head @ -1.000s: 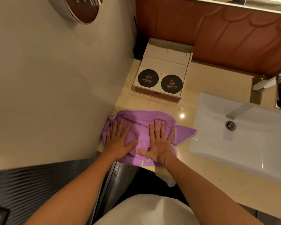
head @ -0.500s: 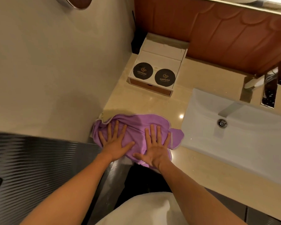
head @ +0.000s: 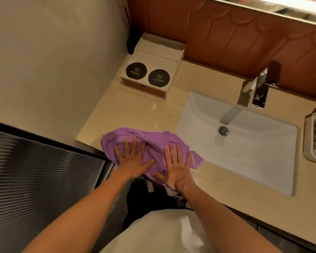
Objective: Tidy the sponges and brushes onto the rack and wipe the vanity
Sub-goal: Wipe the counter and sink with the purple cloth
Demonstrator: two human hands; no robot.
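Head view looks down at a beige worktop (head: pixel 135 114) in a bathroom. A purple cloth (head: pixel 150 143) lies bunched up at the front edge of the worktop, just left of the white sink (head: pixel 244 154). Both hands press flat on the cloth. The left hand (head: pixel 131 161) has its fingers spread wide, and so does the right hand (head: pixel 177 172); neither grip is closed around the cloth, the palms just push down on it. Behind the cloth, near the wall corner, sits a white box (head: pixel 153 70) with two round black lids on top. A shiny tap (head: pixel 261 86) stands behind the sink. A white basket (head: pixel 310 143) shows at the far right.
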